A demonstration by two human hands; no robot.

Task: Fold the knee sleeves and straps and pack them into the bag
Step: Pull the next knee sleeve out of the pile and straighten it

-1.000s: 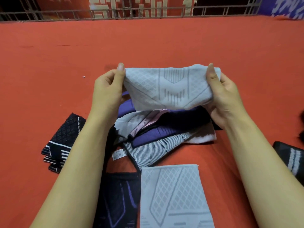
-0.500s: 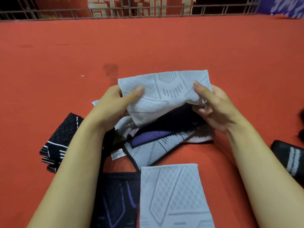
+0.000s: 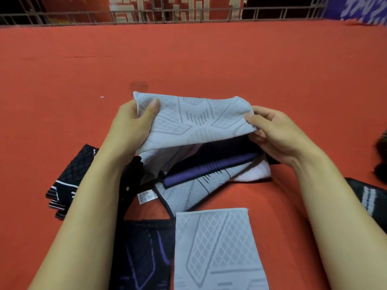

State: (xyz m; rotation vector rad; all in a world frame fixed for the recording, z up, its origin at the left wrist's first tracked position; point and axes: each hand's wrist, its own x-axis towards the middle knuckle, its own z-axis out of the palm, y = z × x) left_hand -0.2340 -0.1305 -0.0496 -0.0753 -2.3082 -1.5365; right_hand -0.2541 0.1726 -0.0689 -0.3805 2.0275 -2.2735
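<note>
A light grey knee sleeve (image 3: 194, 120) with a woven diamond pattern is held folded above a pile of sleeves. My left hand (image 3: 129, 126) grips its left end, thumb on top. My right hand (image 3: 278, 132) pinches its right end. Below it lies the pile (image 3: 201, 174) of purple, striped grey and white pieces. A second light grey sleeve (image 3: 217, 248) lies flat near me. Beside it on the left is a dark item with purple lines (image 3: 144, 254); whether it is the bag I cannot tell.
A black folded sleeve stack (image 3: 67, 183) lies left of my left forearm. Another black piece with white stripes (image 3: 368, 195) sits at the right edge. Red cloth (image 3: 209, 59) covers the surface, with a metal railing (image 3: 188, 15) at the far edge.
The grey sleeve was stretched upright between both hands; it has since been folded over and lowered toward the pile. Both hands shifted their hold and came down with it.
</note>
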